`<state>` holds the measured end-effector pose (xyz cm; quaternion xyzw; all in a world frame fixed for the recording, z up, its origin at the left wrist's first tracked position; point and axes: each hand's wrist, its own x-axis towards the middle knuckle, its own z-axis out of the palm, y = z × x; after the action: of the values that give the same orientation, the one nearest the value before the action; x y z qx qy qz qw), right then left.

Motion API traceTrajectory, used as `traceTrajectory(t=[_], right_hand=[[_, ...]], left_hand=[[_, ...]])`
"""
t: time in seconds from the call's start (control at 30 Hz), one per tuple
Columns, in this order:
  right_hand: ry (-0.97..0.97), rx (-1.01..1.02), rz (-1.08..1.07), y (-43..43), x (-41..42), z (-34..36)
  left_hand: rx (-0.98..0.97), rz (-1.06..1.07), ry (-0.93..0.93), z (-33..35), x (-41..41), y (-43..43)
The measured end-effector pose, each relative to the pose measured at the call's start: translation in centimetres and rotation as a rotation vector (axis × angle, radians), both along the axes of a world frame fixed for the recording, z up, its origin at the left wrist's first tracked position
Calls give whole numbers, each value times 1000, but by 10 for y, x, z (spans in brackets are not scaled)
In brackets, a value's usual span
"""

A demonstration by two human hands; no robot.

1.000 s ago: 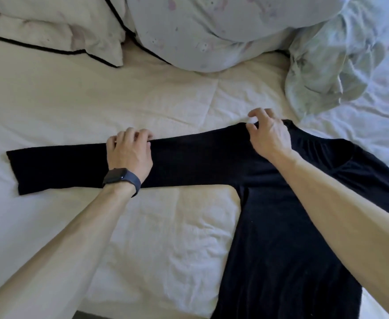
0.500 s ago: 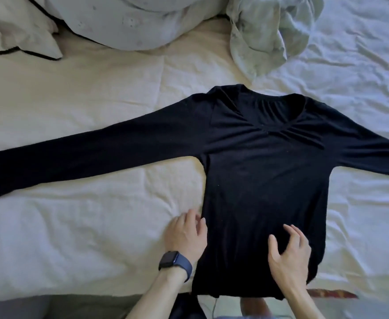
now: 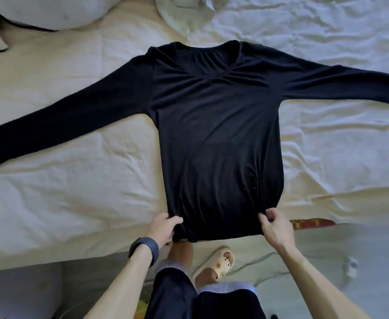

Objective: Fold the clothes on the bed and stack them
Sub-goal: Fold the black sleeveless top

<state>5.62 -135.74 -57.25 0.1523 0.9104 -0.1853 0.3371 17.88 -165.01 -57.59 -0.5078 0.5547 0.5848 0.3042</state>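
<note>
A black long-sleeved top (image 3: 219, 134) lies flat on the cream bed (image 3: 74, 192), neckline at the far side and sleeves spread left and right. At the near edge, the left hand (image 3: 163, 226) and the right hand (image 3: 275, 226) each grip a corner of the hem, drawing it taut. This looks like smoothing before the first fold. Next, likely, a sleeve gets brought across the body. A pale crumpled garment (image 3: 186, 12) lies at the far side.
</note>
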Motion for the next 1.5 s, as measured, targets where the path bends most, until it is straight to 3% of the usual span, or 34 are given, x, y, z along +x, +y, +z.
traceTrajectory(t=[0.1,0.3,0.37,0.43,0.63,0.83,1.17,1.27,1.33,1.5], right_hand=[[85,-65,-140,20,10,1],[366,-118,-344,83,10,10],[390,-139,-361,97,4,9],[377,-179,-339,103,2,8],[224,-284,-284,94,11,2],[-105,-465,-242,102,22,6],[-115,-383,-184,81,38,-15],[-46,-252,-124,62,36,-26],[21,-221,-206,58,38,-30],[105,-541,-624,92,46,-1]], left_hand=[[-64,-170,69,-7,18,17],[-355,-106,123,-6,50,26],[-340,-16,143,-3,57,24],[-215,95,169,2,61,25],[104,72,77,19,66,39],[115,267,88,33,67,46],[-126,225,142,28,79,61],[-124,271,137,23,74,66],[-88,349,120,20,74,70],[-29,466,74,26,86,67]])
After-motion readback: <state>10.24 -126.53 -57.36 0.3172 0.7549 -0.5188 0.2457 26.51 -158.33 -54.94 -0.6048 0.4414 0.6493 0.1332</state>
